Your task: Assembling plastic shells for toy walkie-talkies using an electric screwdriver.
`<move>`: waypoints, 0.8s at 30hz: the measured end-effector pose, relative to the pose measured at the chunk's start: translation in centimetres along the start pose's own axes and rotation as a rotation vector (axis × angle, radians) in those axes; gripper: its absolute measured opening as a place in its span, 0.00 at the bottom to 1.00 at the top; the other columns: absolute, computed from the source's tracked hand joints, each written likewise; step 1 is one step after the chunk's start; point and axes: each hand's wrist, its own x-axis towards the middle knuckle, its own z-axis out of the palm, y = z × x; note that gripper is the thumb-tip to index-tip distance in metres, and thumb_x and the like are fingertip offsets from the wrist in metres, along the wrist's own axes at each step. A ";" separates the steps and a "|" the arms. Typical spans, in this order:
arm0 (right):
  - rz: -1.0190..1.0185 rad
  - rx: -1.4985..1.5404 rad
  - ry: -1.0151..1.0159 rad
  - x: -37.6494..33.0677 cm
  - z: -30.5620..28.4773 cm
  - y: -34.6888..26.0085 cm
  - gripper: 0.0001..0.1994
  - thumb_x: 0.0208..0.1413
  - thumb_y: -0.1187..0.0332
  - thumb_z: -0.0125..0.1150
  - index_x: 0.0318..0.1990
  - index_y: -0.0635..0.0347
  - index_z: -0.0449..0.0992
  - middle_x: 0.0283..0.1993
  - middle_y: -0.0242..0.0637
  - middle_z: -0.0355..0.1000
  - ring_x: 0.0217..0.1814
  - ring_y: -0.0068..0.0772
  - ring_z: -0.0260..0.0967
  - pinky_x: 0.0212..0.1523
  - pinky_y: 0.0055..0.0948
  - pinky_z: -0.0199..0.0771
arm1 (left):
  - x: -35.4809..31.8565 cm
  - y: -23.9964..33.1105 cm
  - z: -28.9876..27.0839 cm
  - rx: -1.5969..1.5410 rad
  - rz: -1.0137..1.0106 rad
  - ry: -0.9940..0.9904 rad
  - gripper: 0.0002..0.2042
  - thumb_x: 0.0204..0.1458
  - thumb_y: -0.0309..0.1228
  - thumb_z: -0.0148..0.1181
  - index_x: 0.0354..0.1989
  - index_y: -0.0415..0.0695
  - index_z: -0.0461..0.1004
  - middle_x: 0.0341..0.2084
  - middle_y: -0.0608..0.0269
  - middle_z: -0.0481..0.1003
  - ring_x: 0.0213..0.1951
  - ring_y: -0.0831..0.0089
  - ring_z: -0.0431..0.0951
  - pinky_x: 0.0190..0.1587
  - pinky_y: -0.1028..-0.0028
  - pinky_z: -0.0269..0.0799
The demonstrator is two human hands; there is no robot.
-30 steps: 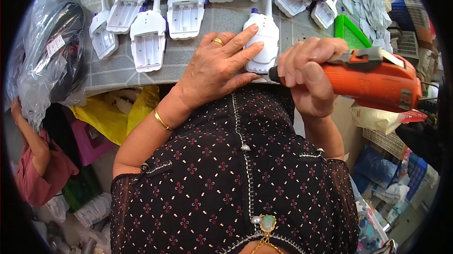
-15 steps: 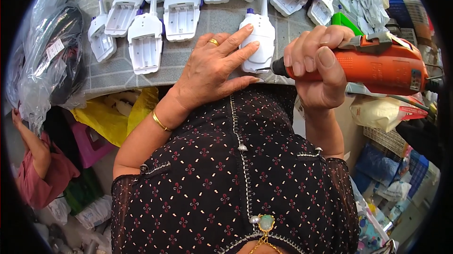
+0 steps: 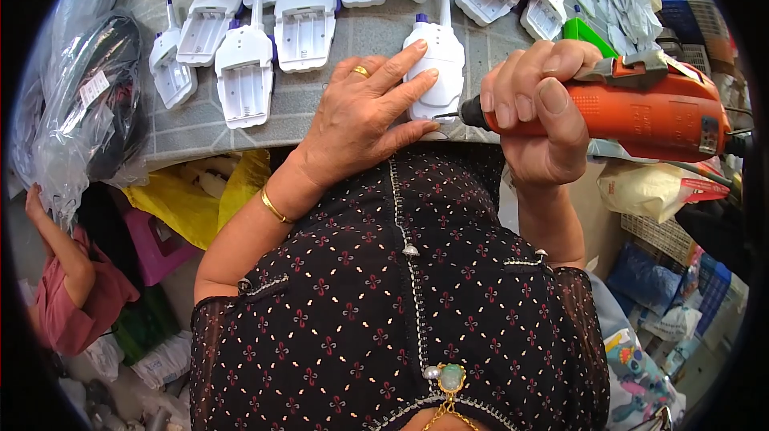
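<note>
L hand point(image 3: 364, 106), fingers spread, rests on white handset point(image 3: 436, 82) nr edge of surface point(image 3: 482, 53), prob. to steady it, & R hand point(image 3: 545, 110) grips orange power driver point(image 3: 645, 106), bit point(image 3: 448, 115) by handset's lower end.

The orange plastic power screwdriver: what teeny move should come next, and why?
Perhaps the left hand should slide its thumb back slightly: the thin dark bit of the orange power screwdriver looks close to it, near the lower end of the white plastic radio-shaped case. Two fingertips rest on the case.
</note>
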 end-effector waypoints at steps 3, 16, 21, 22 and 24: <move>-0.008 -0.001 -0.019 0.2 0.0 -0.2 0.07 0.62 0.68 0.55 0.45 0.54 0.66 0.27 0.29 0.62 0.24 0.24 0.61 0.33 0.31 0.67 | 0.0 0.0 -0.1 -0.002 -0.004 -0.006 0.27 0.49 0.44 0.70 0.57 0.48 0.77 0.65 0.56 0.69 0.52 0.58 0.76 0.56 0.63 0.66; -0.011 0.033 -0.026 0.3 -0.1 -0.5 0.08 0.63 0.68 0.55 0.46 0.54 0.66 0.28 0.29 0.62 0.24 0.24 0.61 0.32 0.31 0.66 | 0.0 0.1 -0.1 -0.009 -0.009 -0.009 0.26 0.49 0.44 0.71 0.57 0.48 0.77 0.64 0.56 0.69 0.54 0.59 0.76 0.56 0.62 0.67; -0.015 0.031 -0.033 0.2 -0.3 -0.4 0.08 0.63 0.68 0.54 0.46 0.55 0.66 0.28 0.29 0.62 0.24 0.24 0.61 0.32 0.31 0.66 | 0.0 0.1 -0.1 -0.002 -0.007 -0.010 0.27 0.49 0.44 0.71 0.57 0.48 0.78 0.64 0.56 0.70 0.54 0.59 0.76 0.56 0.62 0.67; -0.009 0.029 -0.023 0.2 -0.3 -0.4 0.08 0.63 0.69 0.55 0.46 0.55 0.66 0.28 0.29 0.62 0.24 0.24 0.61 0.32 0.31 0.66 | 0.1 0.1 -0.1 0.000 -0.006 -0.010 0.27 0.49 0.44 0.71 0.57 0.48 0.78 0.64 0.56 0.70 0.54 0.60 0.76 0.56 0.63 0.67; -0.010 0.019 -0.024 0.1 -0.3 -0.4 0.08 0.62 0.69 0.55 0.46 0.55 0.66 0.27 0.29 0.62 0.24 0.24 0.61 0.33 0.31 0.66 | 0.1 0.1 -0.1 -0.003 -0.007 -0.012 0.27 0.49 0.44 0.71 0.57 0.48 0.77 0.64 0.56 0.70 0.54 0.60 0.76 0.57 0.63 0.67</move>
